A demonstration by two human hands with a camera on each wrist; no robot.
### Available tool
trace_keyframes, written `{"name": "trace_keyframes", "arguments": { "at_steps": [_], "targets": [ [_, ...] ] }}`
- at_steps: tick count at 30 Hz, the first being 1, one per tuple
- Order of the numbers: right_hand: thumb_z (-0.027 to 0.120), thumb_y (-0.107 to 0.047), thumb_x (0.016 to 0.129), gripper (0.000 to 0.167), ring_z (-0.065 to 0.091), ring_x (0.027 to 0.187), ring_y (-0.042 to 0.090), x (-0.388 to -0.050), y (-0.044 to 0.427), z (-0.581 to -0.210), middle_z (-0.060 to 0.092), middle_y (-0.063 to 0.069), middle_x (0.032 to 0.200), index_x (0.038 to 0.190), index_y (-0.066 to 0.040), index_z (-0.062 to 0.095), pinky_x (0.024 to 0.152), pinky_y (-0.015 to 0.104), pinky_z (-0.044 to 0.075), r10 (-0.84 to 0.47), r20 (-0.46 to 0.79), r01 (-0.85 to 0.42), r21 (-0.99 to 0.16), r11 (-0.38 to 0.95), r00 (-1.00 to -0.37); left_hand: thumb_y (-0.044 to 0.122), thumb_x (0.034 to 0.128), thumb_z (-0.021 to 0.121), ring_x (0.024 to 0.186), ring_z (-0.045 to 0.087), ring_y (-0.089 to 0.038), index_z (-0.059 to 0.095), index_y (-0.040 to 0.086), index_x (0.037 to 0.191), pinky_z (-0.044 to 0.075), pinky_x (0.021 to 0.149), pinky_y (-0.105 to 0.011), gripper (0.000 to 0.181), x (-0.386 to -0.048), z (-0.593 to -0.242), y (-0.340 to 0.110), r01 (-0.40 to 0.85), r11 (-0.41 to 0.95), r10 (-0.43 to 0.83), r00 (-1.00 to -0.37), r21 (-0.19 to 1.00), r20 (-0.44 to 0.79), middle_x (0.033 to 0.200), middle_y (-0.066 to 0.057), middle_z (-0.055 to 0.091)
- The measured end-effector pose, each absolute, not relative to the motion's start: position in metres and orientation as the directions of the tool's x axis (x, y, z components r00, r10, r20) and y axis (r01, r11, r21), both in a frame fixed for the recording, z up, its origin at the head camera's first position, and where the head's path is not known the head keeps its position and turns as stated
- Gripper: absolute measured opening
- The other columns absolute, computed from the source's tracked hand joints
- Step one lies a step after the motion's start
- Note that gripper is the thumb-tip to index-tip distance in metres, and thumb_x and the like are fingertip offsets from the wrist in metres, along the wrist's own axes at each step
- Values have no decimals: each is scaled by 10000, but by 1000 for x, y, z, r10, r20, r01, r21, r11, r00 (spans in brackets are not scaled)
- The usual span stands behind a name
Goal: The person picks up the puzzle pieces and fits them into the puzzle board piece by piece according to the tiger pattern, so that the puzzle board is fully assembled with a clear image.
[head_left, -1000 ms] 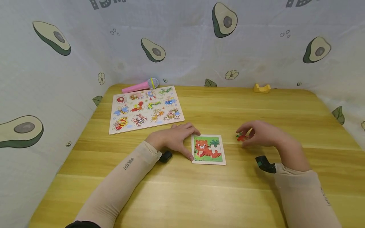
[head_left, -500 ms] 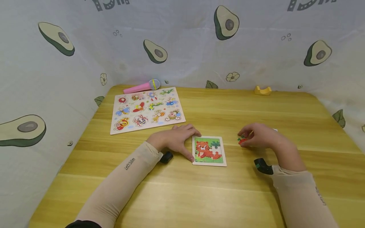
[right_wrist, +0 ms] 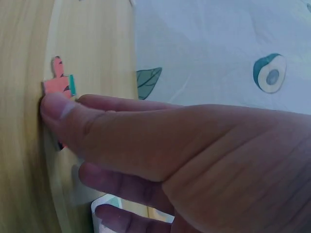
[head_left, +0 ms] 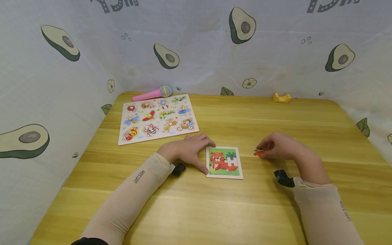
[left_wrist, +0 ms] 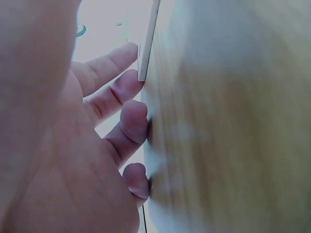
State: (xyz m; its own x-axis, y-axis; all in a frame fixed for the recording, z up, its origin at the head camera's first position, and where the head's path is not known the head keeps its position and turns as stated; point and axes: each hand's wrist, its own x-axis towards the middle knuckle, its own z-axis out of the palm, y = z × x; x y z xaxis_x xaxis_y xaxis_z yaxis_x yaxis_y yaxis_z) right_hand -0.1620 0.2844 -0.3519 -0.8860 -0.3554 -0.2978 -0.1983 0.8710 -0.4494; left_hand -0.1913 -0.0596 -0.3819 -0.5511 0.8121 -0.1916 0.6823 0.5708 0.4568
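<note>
The small tiger jigsaw puzzle (head_left: 223, 176) lies flat mid-table in a white frame. A white gap shows at the right of its picture. My left hand (head_left: 189, 152) rests at its left side, thumb near the lower corner and a finger at the upper one. In the left wrist view, fingertips (left_wrist: 130, 86) touch the board's edge, with the other fingers down on the wood. To the right of the puzzle, my right hand (head_left: 280, 147) pinches a red-and-green jigsaw piece (head_left: 258, 152). The right wrist view shows the thumb over part of this piece (right_wrist: 57, 85).
A large insect peg puzzle board (head_left: 157, 119) lies at the back left, a pink toy microphone (head_left: 150, 94) behind it. A yellow curved block (head_left: 281, 98) sits at the back edge. Beyond my right fingers, a white-edged item (right_wrist: 97, 206) is mostly hidden.
My right hand has lifted or turned the jigsaw piece slightly, so more of its red and green face shows. The left hand and the puzzle stay in place.
</note>
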Motion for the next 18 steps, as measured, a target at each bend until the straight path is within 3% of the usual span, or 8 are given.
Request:
{"name": "trace_keyframes", "arguments": {
  "at_steps": [3,7,11,18],
  "targets": [
    [807,-216,873,202,583,818,199,-162,283,-354,684,-4,909,1008,-71,768,738,391,501,-356,-285,-204,-450,870,-890,635,736,817,1324,349,-103,448,223,1479,279,1035,-479,926,-192,-383,-59,683,573,811,-554,453,-191,1403,58,416],
    [857,-270,821,304,597,855,214,-163,284,-355,697,13,957,1016,-58,760,771,417,512,-366,-286,-206,-465,861,-886,639,732,817,1321,346,-96,449,225,1475,269,1041,-491,927,-192,-385,-59,682,574,810,-556,454,-189,1400,62,415],
    [900,-266,764,356,583,863,221,-163,286,-355,689,5,961,1017,-55,763,764,401,506,-373,-303,-205,-467,860,-877,639,729,819,1314,356,-95,451,218,1470,276,1026,-470,928,-192,-386,-59,683,567,814,-551,460,-184,1395,58,421],
    [883,-252,785,307,578,842,200,-162,287,-354,684,-14,934,998,-64,767,745,377,497,-384,-314,-205,-477,854,-868,628,737,820,1312,356,-86,449,218,1472,279,1015,-439,920,-193,-387,-59,686,570,812,-554,453,-183,1396,58,420]
  ]
}}
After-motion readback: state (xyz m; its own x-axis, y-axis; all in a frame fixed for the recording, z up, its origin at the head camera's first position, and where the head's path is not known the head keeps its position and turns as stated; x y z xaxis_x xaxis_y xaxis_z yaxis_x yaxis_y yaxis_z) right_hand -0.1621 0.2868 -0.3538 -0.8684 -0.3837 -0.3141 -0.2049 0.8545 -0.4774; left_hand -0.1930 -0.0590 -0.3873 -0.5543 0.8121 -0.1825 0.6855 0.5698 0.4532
